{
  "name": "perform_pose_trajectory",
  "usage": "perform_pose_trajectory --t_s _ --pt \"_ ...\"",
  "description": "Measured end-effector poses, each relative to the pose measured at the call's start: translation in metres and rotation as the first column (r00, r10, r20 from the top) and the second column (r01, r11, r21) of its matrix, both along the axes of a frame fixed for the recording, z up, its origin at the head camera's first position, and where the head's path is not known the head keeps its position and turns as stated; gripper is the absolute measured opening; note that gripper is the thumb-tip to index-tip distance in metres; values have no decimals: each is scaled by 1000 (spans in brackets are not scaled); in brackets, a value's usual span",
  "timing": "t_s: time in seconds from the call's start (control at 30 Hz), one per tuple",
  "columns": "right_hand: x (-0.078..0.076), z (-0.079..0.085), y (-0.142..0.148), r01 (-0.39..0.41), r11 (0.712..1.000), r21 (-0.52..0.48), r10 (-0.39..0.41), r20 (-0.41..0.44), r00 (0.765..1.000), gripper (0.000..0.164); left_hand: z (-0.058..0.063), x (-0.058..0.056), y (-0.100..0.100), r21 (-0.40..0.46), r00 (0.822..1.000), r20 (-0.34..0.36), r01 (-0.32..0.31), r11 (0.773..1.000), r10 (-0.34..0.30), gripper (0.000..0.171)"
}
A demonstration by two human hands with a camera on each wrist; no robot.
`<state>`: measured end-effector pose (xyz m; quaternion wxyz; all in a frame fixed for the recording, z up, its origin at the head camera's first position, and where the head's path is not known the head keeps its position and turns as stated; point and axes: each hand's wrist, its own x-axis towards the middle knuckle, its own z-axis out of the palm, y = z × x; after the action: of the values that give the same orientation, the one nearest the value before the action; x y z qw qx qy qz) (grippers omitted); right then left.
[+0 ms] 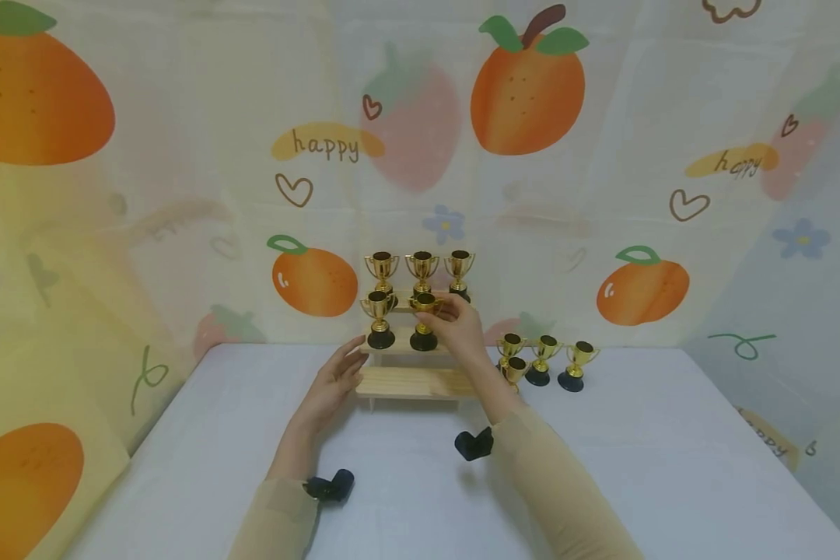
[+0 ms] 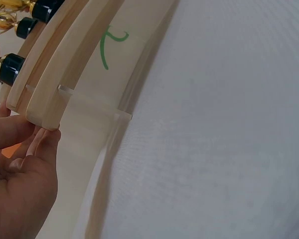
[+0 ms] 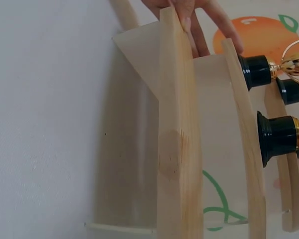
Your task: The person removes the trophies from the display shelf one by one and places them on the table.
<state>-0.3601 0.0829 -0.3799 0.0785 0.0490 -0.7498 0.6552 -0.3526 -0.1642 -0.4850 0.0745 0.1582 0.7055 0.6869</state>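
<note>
A three-tier wooden display stand [image 1: 413, 383] bears small gold trophies on black bases. My right hand [image 1: 463, 330] pinches the cup of one trophy [image 1: 424, 341], whose base is on the middle tier. To its left stands another trophy [image 1: 380, 336], and three more line the top tier behind. My left hand [image 1: 330, 385] is at the stand's left end; in the left wrist view its thumb and fingers hold the end of the plank [image 2: 47, 107]. In the right wrist view, the held trophy's base [image 3: 279, 142] appears against the tier, with only a sliver of my right hand visible.
Right of the stand, several more trophies [image 1: 544, 365] stand on the white-covered table [image 1: 392, 490], one partly behind my right forearm. A fruit-patterned cloth [image 1: 420, 179] hangs behind. The lowest tier bears no trophies. Dark wrist cameras [image 1: 332, 487] are on both forearms.
</note>
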Motion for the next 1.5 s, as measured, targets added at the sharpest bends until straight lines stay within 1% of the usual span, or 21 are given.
perform_pose_trajectory --t_s 0.27,0.37,0.5,0.7,0.87,1.1,1.2,1.33,1.4,1.5 --pt "4 -1 15 9 1000 -14 -10 -39 999 47 0 0 0 10 1000 0 1 1000 -1 64" --pt "8 -1 23 9 1000 -23 -9 -20 1000 48 0 0 0 15 1000 4 2 1000 -2 64" --pt "17 0 34 4 999 -40 -4 14 1000 47 1 0 0 13 1000 8 2 1000 -2 64" --pt "26 0 52 -2 999 -52 3 19 1000 48 2 2 1 10 1000 13 -5 1000 5 64" --pt "32 4 66 32 997 -66 -31 23 999 49 2 1 1 -3 1000 9 -14 1000 14 64" --pt "45 11 95 99 995 -25 -100 -12 995 48 1 0 0 -12 1000 11 -16 1000 16 64" --pt "48 13 108 119 993 -19 -120 -30 992 44 1 0 0 -10 1000 14 -20 1000 20 64" --pt "55 13 125 128 990 -53 -131 -56 990 36 1 -1 0 0 1000 9 -14 1000 14 64" --pt "58 12 132 148 988 -52 -151 -58 987 32 0 -1 -1 8 1000 8 -9 1000 9 64" --pt "62 10 141 179 982 -66 -183 -51 982 32 -1 -2 -1 8 1000 17 -8 1000 8 64"
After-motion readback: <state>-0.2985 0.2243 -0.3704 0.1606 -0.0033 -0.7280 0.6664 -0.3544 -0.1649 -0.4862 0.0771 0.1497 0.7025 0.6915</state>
